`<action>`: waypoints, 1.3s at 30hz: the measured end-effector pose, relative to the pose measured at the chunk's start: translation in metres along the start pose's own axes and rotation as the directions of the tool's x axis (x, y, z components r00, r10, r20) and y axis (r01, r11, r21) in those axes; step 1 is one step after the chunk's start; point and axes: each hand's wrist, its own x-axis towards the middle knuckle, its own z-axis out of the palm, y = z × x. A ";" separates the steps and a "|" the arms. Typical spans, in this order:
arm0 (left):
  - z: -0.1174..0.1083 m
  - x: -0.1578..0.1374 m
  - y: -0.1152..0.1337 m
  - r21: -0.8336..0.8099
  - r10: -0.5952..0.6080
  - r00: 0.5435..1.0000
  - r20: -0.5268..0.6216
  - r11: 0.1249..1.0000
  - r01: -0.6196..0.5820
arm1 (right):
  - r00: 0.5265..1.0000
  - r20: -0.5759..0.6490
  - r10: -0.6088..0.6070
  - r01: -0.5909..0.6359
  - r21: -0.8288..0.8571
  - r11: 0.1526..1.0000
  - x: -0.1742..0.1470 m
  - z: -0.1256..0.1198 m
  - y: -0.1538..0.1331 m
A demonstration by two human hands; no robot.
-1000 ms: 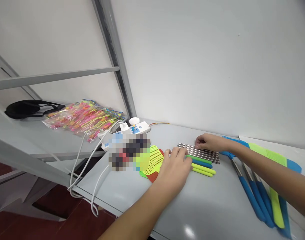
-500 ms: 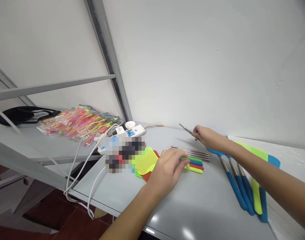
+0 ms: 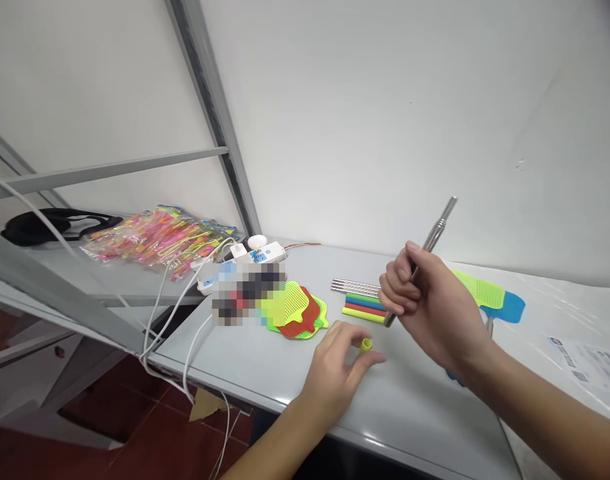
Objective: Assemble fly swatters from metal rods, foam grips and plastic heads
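My left hand (image 3: 329,370) pinches a yellow handle sleeve (image 3: 365,345) between thumb and fingers, its hollow end facing up. In my right hand (image 3: 437,310) is a silver telescopic rod (image 3: 436,232), tilted, with its thinner tip pointing up and its lower end over the tabletop. Behind the left hand lie several coloured handle sleeves (image 3: 363,308) in green, blue, red and yellow. Several more metal rods (image 3: 352,287) lie beside them, partly covered by the right hand. Perforated fly swatter heads (image 3: 307,320), yellow, red and green, are stacked to the left.
Blue and yellow fly swatters (image 3: 512,307) lie at the right, mostly behind my right arm. Power strips (image 3: 269,255) with white cables (image 3: 187,353) are at the left. Bagged colourful items (image 3: 159,237) and a black strap-like object (image 3: 45,227) rest on the shelf beside a metal post (image 3: 219,127).
My right hand has come nearer and raised the rod to a steeper tilt. My left hand has drawn back from the sleeves on the table with a yellow one in its fingers.
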 end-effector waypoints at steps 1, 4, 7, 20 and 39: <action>-0.001 -0.001 0.001 0.010 0.004 1.000 0.012 1.000 -0.004 | 1.000 0.013 -0.011 0.011 0.022 1.000 -0.004 0.003 0.003; -0.004 -0.005 0.001 0.020 0.011 0.999 0.040 1.000 -0.012 | 0.998 0.046 -0.038 0.036 0.042 0.998 -0.010 0.005 0.015; -0.006 -0.005 -0.001 0.031 0.015 0.998 0.064 0.999 -0.017 | 0.995 0.092 -0.041 0.041 0.002 0.999 -0.012 0.004 0.029; -0.006 -0.002 -0.005 0.077 -0.074 0.986 0.151 0.995 0.063 | 0.980 0.200 -0.006 0.043 -0.181 0.983 -0.009 -0.012 0.041; -0.014 -0.003 0.023 0.009 -0.044 0.985 0.170 0.999 0.044 | 0.954 0.295 -0.044 0.072 -0.084 0.994 -0.016 0.000 -0.001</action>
